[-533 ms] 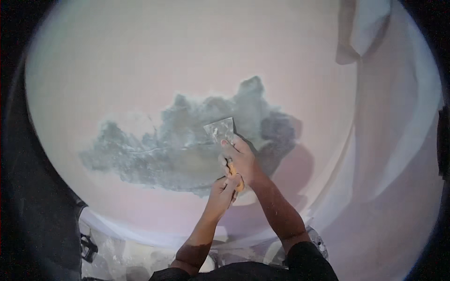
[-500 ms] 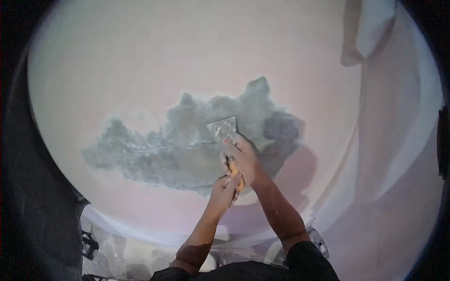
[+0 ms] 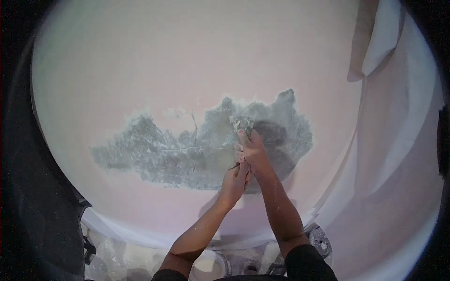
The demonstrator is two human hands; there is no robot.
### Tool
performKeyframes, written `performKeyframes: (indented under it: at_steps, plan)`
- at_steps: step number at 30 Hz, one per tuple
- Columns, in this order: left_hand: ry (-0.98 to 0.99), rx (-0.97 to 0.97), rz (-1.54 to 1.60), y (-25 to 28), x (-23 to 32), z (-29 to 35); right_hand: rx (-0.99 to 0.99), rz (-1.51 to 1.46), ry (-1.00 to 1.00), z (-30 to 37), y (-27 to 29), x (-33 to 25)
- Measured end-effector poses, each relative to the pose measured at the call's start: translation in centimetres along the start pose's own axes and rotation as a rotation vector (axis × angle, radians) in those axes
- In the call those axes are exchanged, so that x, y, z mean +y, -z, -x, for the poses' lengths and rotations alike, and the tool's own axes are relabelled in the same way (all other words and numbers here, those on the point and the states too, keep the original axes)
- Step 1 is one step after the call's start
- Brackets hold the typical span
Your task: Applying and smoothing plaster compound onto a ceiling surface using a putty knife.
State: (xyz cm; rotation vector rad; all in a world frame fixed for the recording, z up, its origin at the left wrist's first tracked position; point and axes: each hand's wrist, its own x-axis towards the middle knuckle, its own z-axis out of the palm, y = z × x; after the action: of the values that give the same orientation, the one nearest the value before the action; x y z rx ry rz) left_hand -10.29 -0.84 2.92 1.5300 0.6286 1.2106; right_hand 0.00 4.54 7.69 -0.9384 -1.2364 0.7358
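Observation:
Both my hands are on one putty knife, its smeared metal blade pointing away from me over a rough grey patch in a pale pinkish-white wall. My right hand is closed round the upper handle, with fingers reaching to the base of the blade. Just below and to the left, my left hand grips the lower end of the handle. Most of the handle is hidden by my fingers. A thin crack-like line runs across the patch to the left of the knife. Whether the blade's edge touches the wall I cannot tell.
A white round bucket stands below, between my forearms. At lower right is a grey object with a dark hole. A folded pale flap hangs at upper right. A dark surface borders the left side.
The putty knife and both hands appear slightly farther right, with the handle now mostly covered. The grey patch has shifted right in the view too. More of the bucket shows below.

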Motion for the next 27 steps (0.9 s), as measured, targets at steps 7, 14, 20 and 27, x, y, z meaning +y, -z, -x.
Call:
performKeyframes:
  at_steps: [7,14,20,27]
  plan:
    - [0.283,-0.081,0.080,1.6,0.5,3.2,0.102,-0.249,-0.204,3.8,-1.9,-1.0]
    - [0.270,-0.033,0.098,1.4,0.5,2.2,0.038,-0.220,-0.182,2.2,-1.4,-0.3]
    - [0.334,0.005,0.155,1.7,-2.6,4.1,0.081,-0.236,-0.289,4.4,-2.1,3.0]
    - [0.276,0.031,0.184,0.5,-3.4,5.3,-0.062,-0.273,-0.211,5.7,-1.1,2.9]
